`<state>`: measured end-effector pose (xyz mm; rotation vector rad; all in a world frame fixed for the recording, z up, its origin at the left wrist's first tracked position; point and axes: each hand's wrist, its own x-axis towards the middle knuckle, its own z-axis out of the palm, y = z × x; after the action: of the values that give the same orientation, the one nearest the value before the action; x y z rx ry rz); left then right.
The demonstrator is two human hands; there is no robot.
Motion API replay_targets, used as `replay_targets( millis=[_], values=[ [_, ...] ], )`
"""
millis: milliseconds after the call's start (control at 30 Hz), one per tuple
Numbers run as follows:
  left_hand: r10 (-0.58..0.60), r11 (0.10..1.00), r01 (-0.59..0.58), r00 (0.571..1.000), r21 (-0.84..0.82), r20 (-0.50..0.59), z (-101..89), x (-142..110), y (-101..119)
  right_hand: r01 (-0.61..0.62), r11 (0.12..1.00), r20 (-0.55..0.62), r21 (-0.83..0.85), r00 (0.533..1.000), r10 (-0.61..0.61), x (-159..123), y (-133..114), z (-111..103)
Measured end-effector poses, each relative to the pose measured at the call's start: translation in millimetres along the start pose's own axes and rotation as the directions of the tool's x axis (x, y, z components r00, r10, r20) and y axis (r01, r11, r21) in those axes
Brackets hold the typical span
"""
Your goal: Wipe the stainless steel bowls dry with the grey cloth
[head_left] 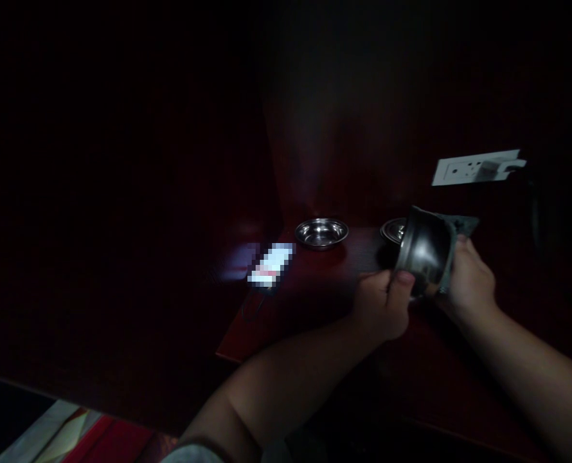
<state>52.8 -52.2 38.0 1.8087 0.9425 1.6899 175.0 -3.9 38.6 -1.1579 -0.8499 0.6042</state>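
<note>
Left hand [384, 304] gripping vessel [425, 249], right hand [473, 278], cloth [462, 225]

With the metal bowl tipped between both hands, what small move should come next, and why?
Probably slide the cloth along the outside of the metal bowl: the right hand holds it there, while the left hand grips the bowl.

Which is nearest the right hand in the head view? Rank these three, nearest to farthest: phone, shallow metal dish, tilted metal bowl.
1. Tilted metal bowl: immediately left of the right hand.
2. Shallow metal dish: farther left.
3. Phone: left of the dish, farthest away.
</note>
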Motion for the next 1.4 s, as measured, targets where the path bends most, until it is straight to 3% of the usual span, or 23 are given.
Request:
replay_targets(
  millis=[100,167,267,433,600,667,733,833,967,1100,1200,1400],
  values=[
    [-0.230,0.958,0.206,0.967,-0.201,-0.105,2.5,7,-1,-0.059,0.997,0.050,-0.054,0.997,0.062,-5,-4,2],
    [-0.388,0.869,0.301,0.907,-0.391,-0.163,4.0,16,-2,0.028,0.994,0.126,-0.106,0.992,-0.014,-7,-3,2],
    [-0.519,0.709,0.292,0.832,-0.642,-0.195,4.4,30,-3,0.245,0.959,0.278,-0.141,0.940,-0.199,-10,0,3],
    [-0.602,0.476,0.208,0.785,-0.854,-0.144,2.4,42,2,0.618,0.782,0.436,-0.079,0.727,-0.531,-16,1,5],
    [-0.697,0.403,0.190,0.698,-0.895,-0.165,4.5,45,3,0.829,0.545,0.547,-0.122,0.515,-0.660,-21,4,8],
    [-0.682,0.412,0.198,0.715,-0.889,-0.157,6.8,44,2,0.864,0.483,0.582,-0.142,0.468,-0.665,-21,5,9],
    [-0.638,0.445,0.222,0.758,-0.868,-0.133,9.0,40,3,0.882,0.447,0.598,-0.149,0.440,-0.669,-22,3,9],
    [-0.543,0.582,0.262,0.830,-0.770,-0.129,10.0,31,3,0.892,0.435,0.589,-0.124,0.419,-0.691,-24,-1,9],
    [-0.376,0.843,0.298,0.922,-0.448,-0.094,6.2,16,4,0.903,0.425,0.521,-0.059,0.391,-0.759,-27,-9,7],
    [-0.251,0.952,0.244,0.968,-0.185,-0.011,2.3,8,5,0.915,0.403,0.428,-0.009,0.368,-0.826,-27,-13,5],
    [-0.160,0.984,0.163,0.986,-0.069,0.042,0.1,8,7,0.911,0.412,0.387,0.010,0.376,-0.842,-27,-15,4],
    [-0.035,0.994,0.019,0.989,0.109,0.143,-3.5,9,9,0.867,0.497,0.302,0.047,0.462,-0.834,-27,-21,1]
  ],
)
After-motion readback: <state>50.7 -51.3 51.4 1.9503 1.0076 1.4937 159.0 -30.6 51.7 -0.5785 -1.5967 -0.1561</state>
